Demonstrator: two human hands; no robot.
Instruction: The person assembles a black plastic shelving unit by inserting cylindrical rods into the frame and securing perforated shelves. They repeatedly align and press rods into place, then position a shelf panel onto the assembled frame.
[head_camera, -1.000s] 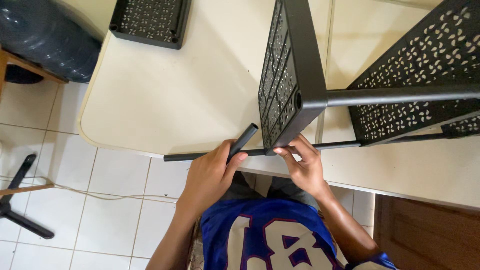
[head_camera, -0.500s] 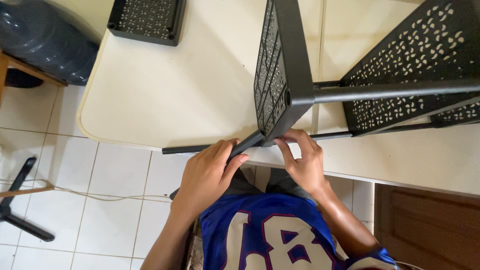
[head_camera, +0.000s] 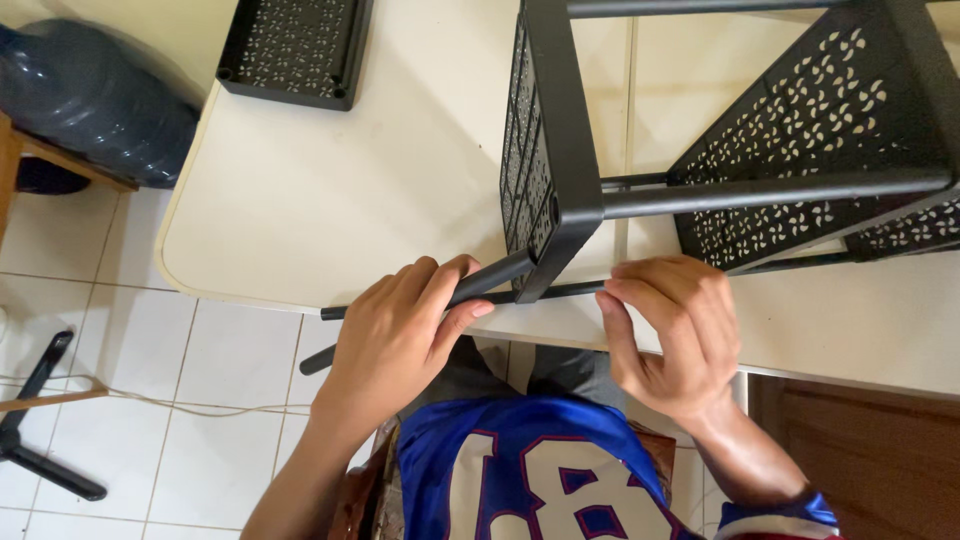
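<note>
Black plastic makes up nearly everything on the cream worktop. One rack lies on its side toward the right edge, with two perforated shelves showing, joined by round poles. One more loose shelf sits flat at the far left corner. The left hand is closed around one black tube at the near edge, the tube's upper end meeting the corner of the nearer shelf. The right hand is loosely curled, its fingertips pinching a thin rod that runs along the near edge. One dark blue water bottle lies off the worktop's left side.
</note>
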